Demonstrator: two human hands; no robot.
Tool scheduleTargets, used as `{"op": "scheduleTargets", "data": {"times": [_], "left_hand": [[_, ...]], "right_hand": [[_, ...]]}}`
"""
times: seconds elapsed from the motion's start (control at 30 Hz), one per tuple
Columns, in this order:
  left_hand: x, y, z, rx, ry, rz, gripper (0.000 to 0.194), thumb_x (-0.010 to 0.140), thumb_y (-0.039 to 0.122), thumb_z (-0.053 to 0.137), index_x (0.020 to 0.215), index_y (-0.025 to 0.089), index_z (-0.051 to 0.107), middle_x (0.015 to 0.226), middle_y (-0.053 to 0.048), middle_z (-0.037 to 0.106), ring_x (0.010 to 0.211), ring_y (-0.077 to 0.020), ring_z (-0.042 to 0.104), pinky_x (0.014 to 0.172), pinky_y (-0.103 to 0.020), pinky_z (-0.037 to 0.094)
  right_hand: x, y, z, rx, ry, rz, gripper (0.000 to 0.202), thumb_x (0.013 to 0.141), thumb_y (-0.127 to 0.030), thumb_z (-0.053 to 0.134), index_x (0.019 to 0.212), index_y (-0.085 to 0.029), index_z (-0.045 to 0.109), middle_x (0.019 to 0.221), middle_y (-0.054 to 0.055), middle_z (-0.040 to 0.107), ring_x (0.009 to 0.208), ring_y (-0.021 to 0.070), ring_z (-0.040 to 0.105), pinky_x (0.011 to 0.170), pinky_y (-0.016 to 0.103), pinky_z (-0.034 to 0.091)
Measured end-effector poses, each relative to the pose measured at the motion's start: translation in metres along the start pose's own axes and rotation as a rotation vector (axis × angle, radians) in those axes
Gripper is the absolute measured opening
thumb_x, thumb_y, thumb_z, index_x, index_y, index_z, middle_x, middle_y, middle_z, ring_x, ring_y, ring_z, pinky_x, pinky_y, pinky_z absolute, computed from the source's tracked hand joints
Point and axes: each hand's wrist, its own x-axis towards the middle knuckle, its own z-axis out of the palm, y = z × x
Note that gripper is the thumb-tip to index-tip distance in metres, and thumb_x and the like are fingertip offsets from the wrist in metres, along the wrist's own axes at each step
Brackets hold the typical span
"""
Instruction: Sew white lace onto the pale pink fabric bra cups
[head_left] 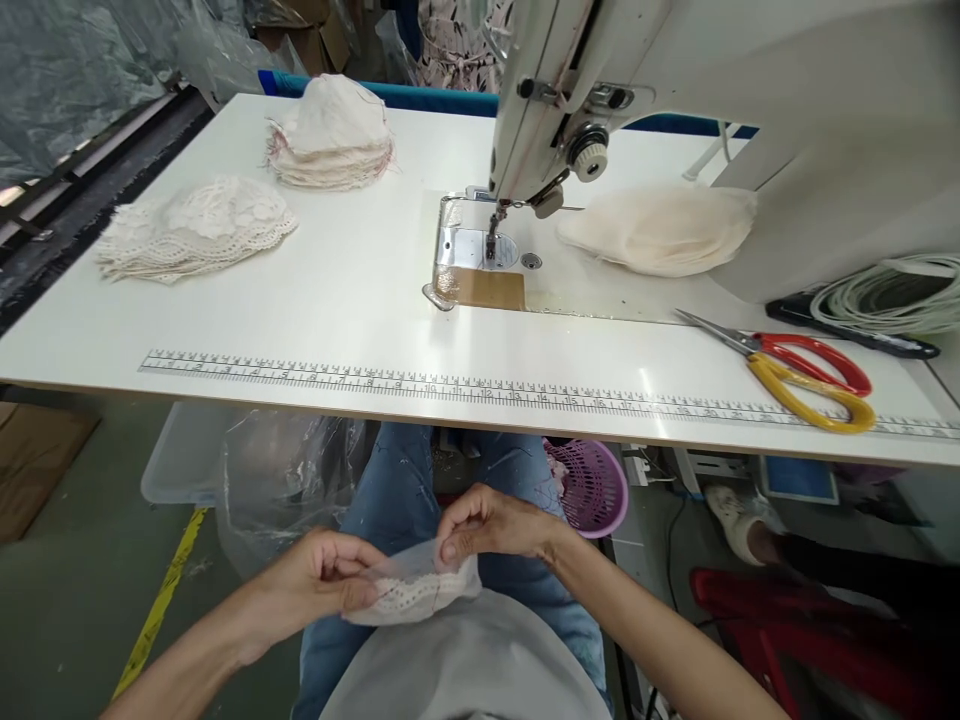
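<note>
Over my lap, in front of the table edge, I hold a small white fabric piece (pixel 420 590) with an eyelet lace border and a sheer upper part. My left hand (pixel 322 580) pinches its left end between thumb and fingers. At the upper right of the piece, my right hand (pixel 480 525) is closed on the sheer edge. Beyond them on the table stands a sewing machine (pixel 555 110), its needle and presser foot over the metal plate. No fabric shows under the foot.
Left on the white table (pixel 360 320) lie a lace stack (pixel 199 230) and a plain cloth stack (pixel 330 140). Sheer pieces (pixel 664 230) rest right of the needle. Scissors (pixel 795 375) lie over the ruler strip (pixel 450 388). Below are a purple basket (pixel 600 490) and a plastic bin (pixel 180 460).
</note>
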Motion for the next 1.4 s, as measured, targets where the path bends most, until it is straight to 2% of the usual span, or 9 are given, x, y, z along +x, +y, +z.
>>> {"op": "scheduleTargets", "data": {"times": [0.07, 0.27, 0.5, 0.63, 0.73, 0.9, 1.1, 1.23, 1.4], "left_hand": [[0.000, 0.001, 0.001, -0.018, -0.038, 0.023, 0.039, 0.067, 0.042, 0.076, 0.098, 0.017, 0.072, 0.088, -0.007, 0.074, 0.082, -0.0203, 0.064, 0.074, -0.025, 0.047], [0.001, 0.000, 0.003, 0.058, -0.014, 0.060, 0.032, 0.073, 0.038, 0.071, 0.097, 0.017, 0.073, 0.089, -0.007, 0.074, 0.082, -0.0203, 0.065, 0.072, -0.025, 0.048], [0.000, 0.006, 0.011, 0.337, 0.038, 0.147, 0.023, 0.079, 0.024, 0.060, 0.098, 0.022, 0.073, 0.082, -0.001, 0.070, 0.076, -0.0163, 0.059, 0.066, -0.020, 0.042], [-0.003, 0.004, 0.012, 0.381, 0.072, 0.168, 0.020, 0.077, 0.024, 0.058, 0.091, 0.022, 0.073, 0.087, -0.001, 0.070, 0.082, -0.0181, 0.059, 0.073, -0.022, 0.043], [-0.001, 0.000, 0.012, 0.412, 0.122, 0.164, 0.023, 0.074, 0.026, 0.060, 0.093, 0.022, 0.071, 0.092, -0.002, 0.069, 0.087, -0.0200, 0.059, 0.077, -0.024, 0.043], [0.002, -0.002, 0.015, 0.434, 0.151, 0.191, 0.023, 0.075, 0.028, 0.058, 0.093, 0.023, 0.072, 0.084, -0.002, 0.069, 0.077, -0.0185, 0.057, 0.070, -0.023, 0.043], [0.008, -0.019, 0.019, 0.309, 0.298, 0.296, 0.024, 0.070, 0.036, 0.067, 0.088, 0.022, 0.072, 0.077, -0.001, 0.063, 0.073, -0.0177, 0.052, 0.068, -0.023, 0.040], [0.019, -0.033, 0.023, 0.148, 0.297, 0.315, 0.027, 0.074, 0.044, 0.065, 0.076, 0.018, 0.071, 0.071, -0.002, 0.057, 0.069, -0.0162, 0.048, 0.064, -0.024, 0.038], [0.020, -0.031, 0.030, -0.027, 0.264, 0.361, 0.027, 0.075, 0.045, 0.067, 0.075, 0.019, 0.071, 0.078, -0.003, 0.058, 0.075, -0.0172, 0.051, 0.067, -0.024, 0.040]], "right_hand": [[-0.002, 0.001, -0.004, -0.012, 0.020, -0.007, 0.034, 0.066, -0.044, 0.074, 0.078, -0.012, 0.072, 0.074, 0.004, 0.069, 0.069, 0.0118, 0.063, 0.070, 0.024, 0.049], [-0.008, 0.000, -0.005, -0.061, 0.027, 0.014, 0.035, 0.064, -0.044, 0.076, 0.078, -0.012, 0.072, 0.074, 0.003, 0.068, 0.068, 0.0121, 0.062, 0.068, 0.023, 0.048], [0.006, -0.003, 0.015, -0.403, -0.075, -0.068, 0.029, 0.070, -0.037, 0.072, 0.085, -0.011, 0.070, 0.066, -0.001, 0.062, 0.059, 0.0090, 0.055, 0.051, 0.015, 0.038], [0.006, 0.002, 0.013, -0.412, -0.084, -0.094, 0.029, 0.075, -0.038, 0.068, 0.084, -0.010, 0.069, 0.070, 0.001, 0.063, 0.064, 0.0108, 0.057, 0.054, 0.016, 0.039], [0.002, 0.004, 0.011, -0.399, -0.079, -0.088, 0.031, 0.075, -0.040, 0.068, 0.084, -0.011, 0.069, 0.071, 0.001, 0.063, 0.064, 0.0110, 0.057, 0.055, 0.017, 0.040], [0.003, 0.003, 0.015, -0.356, -0.072, -0.121, 0.032, 0.076, -0.042, 0.067, 0.086, -0.012, 0.069, 0.073, 0.001, 0.063, 0.065, 0.0116, 0.057, 0.057, 0.018, 0.041], [0.000, 0.007, 0.017, -0.254, 0.082, -0.159, 0.030, 0.072, -0.039, 0.071, 0.076, -0.010, 0.068, 0.066, 0.000, 0.058, 0.059, 0.0094, 0.051, 0.053, 0.019, 0.038], [-0.007, 0.008, 0.018, -0.221, 0.132, -0.141, 0.033, 0.070, -0.043, 0.071, 0.074, -0.010, 0.068, 0.067, 0.001, 0.058, 0.060, 0.0105, 0.052, 0.056, 0.021, 0.039], [-0.014, 0.006, 0.017, -0.269, 0.140, -0.200, 0.031, 0.072, -0.042, 0.070, 0.074, -0.011, 0.068, 0.071, 0.001, 0.058, 0.063, 0.0108, 0.052, 0.057, 0.021, 0.039]]}}
